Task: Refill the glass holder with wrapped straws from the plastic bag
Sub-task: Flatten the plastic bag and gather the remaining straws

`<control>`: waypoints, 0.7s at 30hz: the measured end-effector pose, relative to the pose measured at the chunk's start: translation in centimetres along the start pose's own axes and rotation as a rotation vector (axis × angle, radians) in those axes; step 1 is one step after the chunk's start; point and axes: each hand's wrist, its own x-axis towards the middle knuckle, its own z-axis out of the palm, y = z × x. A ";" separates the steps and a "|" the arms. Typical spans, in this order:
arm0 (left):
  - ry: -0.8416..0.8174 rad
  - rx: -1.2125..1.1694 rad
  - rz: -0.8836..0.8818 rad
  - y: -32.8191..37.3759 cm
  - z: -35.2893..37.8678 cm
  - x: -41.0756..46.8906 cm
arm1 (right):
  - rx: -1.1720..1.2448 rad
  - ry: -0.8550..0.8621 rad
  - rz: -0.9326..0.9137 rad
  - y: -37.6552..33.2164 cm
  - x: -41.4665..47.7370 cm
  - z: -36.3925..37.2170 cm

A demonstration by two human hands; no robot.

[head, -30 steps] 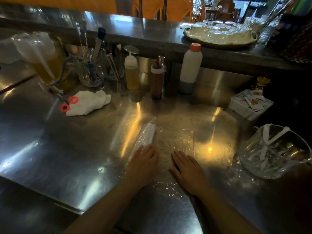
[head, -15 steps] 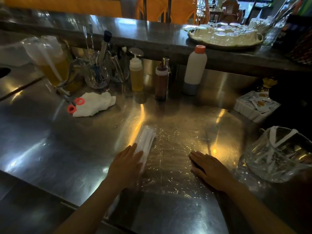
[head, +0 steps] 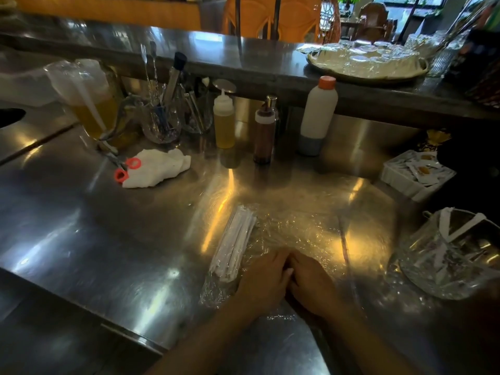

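A clear plastic bag (head: 295, 234) lies flat on the steel counter (head: 81, 239). A bundle of white wrapped straws (head: 235, 244) rests inside its left side. My left hand (head: 263, 282) and my right hand (head: 311, 282) lie palm down on the bag's near middle, fingertips touching each other, just right of the straws. Neither hand grips anything. The glass holder (head: 449, 255) stands at the right and holds a few white wrapped straws.
Behind the bag stand squeeze bottles (head: 224, 120), a brown bottle (head: 263, 133) and a white bottle (head: 318, 115). A white cloth (head: 159, 169) with red-handled scissors (head: 124, 169) lies left. A glass of utensils (head: 161, 123), a jug (head: 92, 101) and a sachet tray (head: 416, 171) line the edges.
Both hands slid apart across the bag, flattening it, then came back together at its near middle. The straws are now bunched at the bag's left side.
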 end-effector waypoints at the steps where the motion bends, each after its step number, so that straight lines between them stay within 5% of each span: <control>1: -0.003 0.078 -0.010 -0.7 0.1 0.1 | -0.019 -0.025 0.019 0.3 -0.4 0.6; 9: 0.072 0.739 -0.050 -6.4 -4.4 -1.6 | -0.244 -0.128 0.055 3.4 -1.3 1.0; 13: 0.014 0.617 -0.169 -8.4 -6.3 -2.9 | -0.238 -0.165 0.030 4.5 -1.0 0.2; 21: 0.042 0.777 -0.118 -3.3 -5.2 -6.8 | -0.449 -0.269 -0.053 6.6 1.4 -3.7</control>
